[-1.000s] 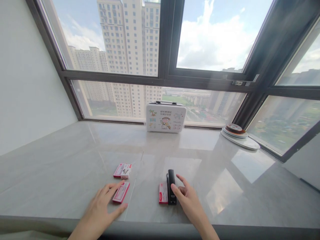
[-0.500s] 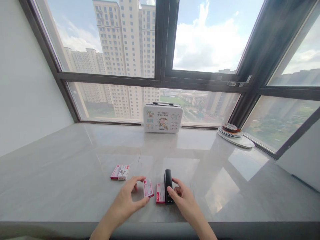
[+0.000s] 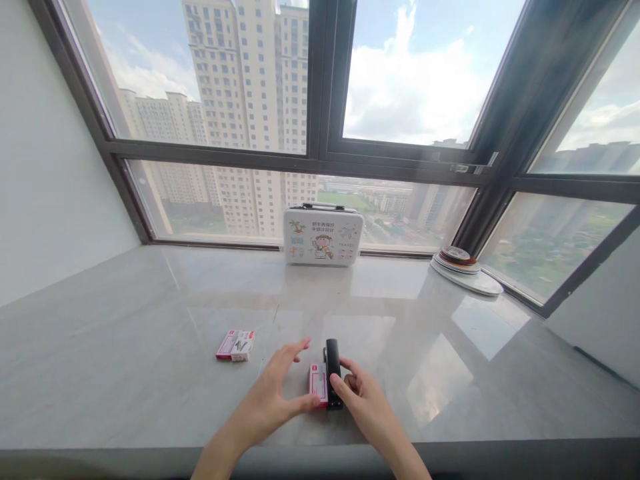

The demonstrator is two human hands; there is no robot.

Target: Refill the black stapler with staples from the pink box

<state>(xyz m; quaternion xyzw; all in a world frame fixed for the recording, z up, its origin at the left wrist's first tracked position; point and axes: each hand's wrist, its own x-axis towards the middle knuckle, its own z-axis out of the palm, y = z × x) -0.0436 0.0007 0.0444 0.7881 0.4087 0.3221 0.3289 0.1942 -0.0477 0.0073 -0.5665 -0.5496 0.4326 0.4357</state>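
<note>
A black stapler point(image 3: 333, 373) stands on the grey stone sill, its long side toward the small boxes. My right hand point(image 3: 361, 392) is closed on it from the right, thumb on the near side. Against the stapler's left side sits a small pink-and-white box point(image 3: 318, 383); the second box that lay there is now hidden, apparently beneath it. My left hand point(image 3: 273, 383) is open around this box, fingers spread beyond its far end. The left thumb tip is at the box's near edge; I cannot tell whether it touches.
Farther left lie two small boxes, a pink one point(image 3: 227, 344) and a white one point(image 3: 243, 345), side by side. A white cartoon-printed case point(image 3: 323, 237) stands against the window. Stacked plates point(image 3: 465, 273) rest at the right corner. The sill's front edge point(image 3: 150, 449) runs close to me.
My left hand has moved right, brought its small box to the stapler's side over the other box, and opened. My right hand keeps its hold on the stapler. The view shifted slightly.
</note>
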